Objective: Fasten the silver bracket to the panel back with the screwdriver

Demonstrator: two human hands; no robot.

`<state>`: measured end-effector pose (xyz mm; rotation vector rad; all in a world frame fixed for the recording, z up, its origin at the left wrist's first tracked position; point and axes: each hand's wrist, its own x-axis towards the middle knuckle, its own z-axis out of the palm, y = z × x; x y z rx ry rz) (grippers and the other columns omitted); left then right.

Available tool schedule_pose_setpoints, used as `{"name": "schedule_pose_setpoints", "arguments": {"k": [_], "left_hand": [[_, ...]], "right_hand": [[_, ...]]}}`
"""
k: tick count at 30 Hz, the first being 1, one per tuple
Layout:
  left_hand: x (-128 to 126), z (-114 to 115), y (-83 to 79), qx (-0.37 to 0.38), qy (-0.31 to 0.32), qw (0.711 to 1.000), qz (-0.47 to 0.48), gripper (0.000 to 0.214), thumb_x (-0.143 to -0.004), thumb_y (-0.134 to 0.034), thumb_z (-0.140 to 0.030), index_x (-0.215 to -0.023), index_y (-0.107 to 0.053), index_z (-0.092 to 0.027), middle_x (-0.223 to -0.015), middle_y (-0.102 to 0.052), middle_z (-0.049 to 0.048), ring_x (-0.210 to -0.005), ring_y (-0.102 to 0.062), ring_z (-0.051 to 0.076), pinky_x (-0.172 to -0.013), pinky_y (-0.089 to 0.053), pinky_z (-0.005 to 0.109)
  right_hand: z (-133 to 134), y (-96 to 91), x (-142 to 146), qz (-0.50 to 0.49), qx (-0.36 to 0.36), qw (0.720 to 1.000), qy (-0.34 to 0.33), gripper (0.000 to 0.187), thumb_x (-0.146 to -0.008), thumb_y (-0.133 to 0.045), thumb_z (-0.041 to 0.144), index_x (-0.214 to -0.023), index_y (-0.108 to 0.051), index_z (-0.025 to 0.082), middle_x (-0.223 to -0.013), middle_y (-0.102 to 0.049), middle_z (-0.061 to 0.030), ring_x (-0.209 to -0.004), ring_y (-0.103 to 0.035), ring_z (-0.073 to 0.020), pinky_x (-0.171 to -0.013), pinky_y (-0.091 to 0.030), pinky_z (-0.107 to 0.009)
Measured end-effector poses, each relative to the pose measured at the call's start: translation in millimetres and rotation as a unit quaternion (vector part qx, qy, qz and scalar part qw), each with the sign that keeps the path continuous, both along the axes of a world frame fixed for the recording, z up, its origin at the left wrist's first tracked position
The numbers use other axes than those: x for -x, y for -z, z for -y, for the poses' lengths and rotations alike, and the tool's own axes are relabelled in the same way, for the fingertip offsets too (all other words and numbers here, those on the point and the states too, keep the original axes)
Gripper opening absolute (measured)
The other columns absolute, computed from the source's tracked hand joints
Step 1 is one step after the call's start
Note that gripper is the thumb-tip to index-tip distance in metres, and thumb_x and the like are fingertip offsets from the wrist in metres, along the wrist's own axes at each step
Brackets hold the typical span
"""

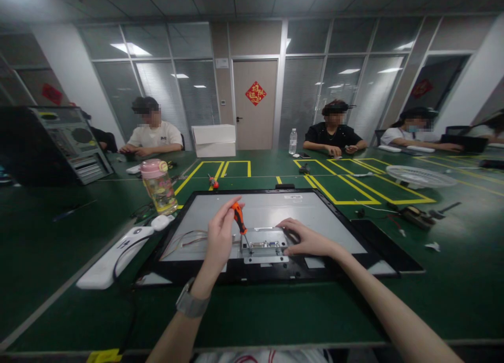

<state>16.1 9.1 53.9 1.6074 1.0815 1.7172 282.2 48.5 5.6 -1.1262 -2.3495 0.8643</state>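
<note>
A flat display panel (315, 210) with a black frame lies back side up on the green table before me. Near its front edge sits a metal bracket (263, 238) with a row of ports. My left hand (221, 230) is closed around the orange and black handle of a screwdriver (239, 218), whose shaft points down to the bracket's left part. At the bracket's right end rests my right hand (305, 238), thumb and fingers bent about its edge. Thin wires (189, 239) run over the panel left of my left hand.
To the left stand a pink-lidded bottle (159, 187), a white power strip (114, 258) and a computer tower (71, 142). Right of the panel lie a dark flat piece (386, 245), a tool (417, 216) and a white round frame (419, 176). Several people sit across the table.
</note>
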Motion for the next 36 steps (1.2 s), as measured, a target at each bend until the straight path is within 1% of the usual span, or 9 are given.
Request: {"name": "schedule_pose_setpoints", "arguments": {"k": [6, 11, 16, 18, 21, 26, 31, 34, 36], "left_hand": [[-0.3, -2.4, 2.0, -0.038, -0.019, 0.998, -0.037, 0.024, -0.082, -0.061, -0.03, -0.103, -0.07, -0.02, -0.089, -0.061, 0.0031, -0.08, -0.06, 0.015, -0.077, -0.048, 0.027], [-0.1, -3.2, 2.6, -0.018, -0.004, 1.0, -0.015, 0.03, -0.09, -0.047, -0.03, -0.109, -0.068, -0.019, -0.095, -0.065, 0.0054, -0.093, -0.06, 0.018, -0.086, -0.046, 0.03], [0.8, -5.4, 3.6, -0.032, -0.043, 0.998, -0.026, 0.025, -0.081, -0.063, -0.032, -0.101, -0.07, -0.02, -0.088, -0.059, 0.0025, -0.078, -0.059, 0.015, -0.077, -0.048, 0.027], [1.1, -5.0, 2.8, -0.038, -0.043, 0.998, -0.021, 0.024, -0.084, -0.059, -0.033, -0.099, -0.071, -0.019, -0.091, -0.06, 0.0038, -0.082, -0.059, 0.015, -0.079, -0.048, 0.027], [0.7, -3.1, 1.0, -0.027, -0.012, 1.0, -0.009, 0.03, -0.09, -0.048, -0.032, -0.106, -0.07, -0.018, -0.094, -0.064, 0.0056, -0.09, -0.06, 0.018, -0.084, -0.047, 0.03], [0.9, -3.3, 2.1, -0.048, -0.038, 0.998, -0.026, 0.022, -0.081, -0.063, -0.031, -0.098, -0.072, -0.021, -0.087, -0.059, 0.0026, -0.078, -0.057, 0.015, -0.075, -0.047, 0.026], [2.2, -3.9, 1.8, -0.037, -0.008, 0.999, -0.021, 0.029, -0.089, -0.048, -0.028, -0.106, -0.07, -0.018, -0.096, -0.064, 0.0063, -0.094, -0.06, 0.018, -0.085, -0.047, 0.03], [1.9, -4.2, 1.8, -0.039, -0.017, 0.999, -0.029, 0.023, -0.085, -0.056, -0.028, -0.103, -0.069, -0.019, -0.09, -0.062, 0.0041, -0.082, -0.06, 0.016, -0.078, -0.049, 0.027], [1.4, -4.7, 2.6, -0.048, -0.032, 0.998, -0.027, 0.019, -0.081, -0.063, -0.028, -0.097, -0.069, -0.019, -0.093, -0.061, 0.0036, -0.08, -0.06, 0.014, -0.076, -0.049, 0.026]], "right_hand": [[1.0, -1.7, 0.8, -0.003, -0.002, 1.0, -0.001, 0.069, -0.071, -0.075, 0.051, -0.128, -0.051, 0.022, -0.13, -0.045, -0.0086, -0.12, -0.045, -0.0288, -0.107, -0.036, -0.043], [1.7, -2.8, 0.9, 0.0, 0.001, 1.0, 0.002, 0.068, -0.071, -0.074, 0.05, -0.128, -0.051, 0.022, -0.13, -0.045, -0.0084, -0.121, -0.045, -0.0286, -0.108, -0.035, -0.043], [1.1, -1.7, 0.3, 0.005, 0.001, 1.0, -0.001, 0.068, -0.071, -0.074, 0.051, -0.128, -0.051, 0.023, -0.13, -0.046, -0.0079, -0.119, -0.046, -0.0286, -0.106, -0.038, -0.043], [0.6, -1.1, 0.1, 0.006, -0.001, 1.0, -0.002, 0.068, -0.071, -0.074, 0.051, -0.129, -0.051, 0.023, -0.13, -0.045, -0.0079, -0.12, -0.045, -0.0286, -0.106, -0.037, -0.043], [0.2, -1.0, 0.2, 0.004, -0.001, 1.0, 0.002, 0.069, -0.071, -0.074, 0.051, -0.129, -0.051, 0.022, -0.13, -0.045, -0.0087, -0.121, -0.045, -0.0286, -0.107, -0.037, -0.043], [-0.7, 0.6, 0.0, 0.001, -0.004, 1.0, 0.0, 0.069, -0.07, -0.074, 0.052, -0.128, -0.051, 0.023, -0.13, -0.046, -0.0085, -0.121, -0.045, -0.029, -0.107, -0.036, -0.044], [-1.9, 2.6, -1.0, 0.003, -0.007, 1.0, 0.001, 0.07, -0.07, -0.074, 0.053, -0.129, -0.05, 0.023, -0.131, -0.045, -0.0085, -0.122, -0.045, -0.0291, -0.108, -0.036, -0.044], [-1.6, 2.2, -1.1, 0.002, -0.004, 1.0, -0.001, 0.07, -0.071, -0.074, 0.053, -0.129, -0.05, 0.023, -0.13, -0.046, -0.0084, -0.122, -0.045, -0.029, -0.107, -0.036, -0.044], [-1.6, 2.4, -1.3, 0.0, -0.006, 1.0, -0.003, 0.07, -0.071, -0.074, 0.053, -0.129, -0.05, 0.023, -0.13, -0.046, -0.0084, -0.123, -0.044, -0.0292, -0.108, -0.036, -0.043]]}}
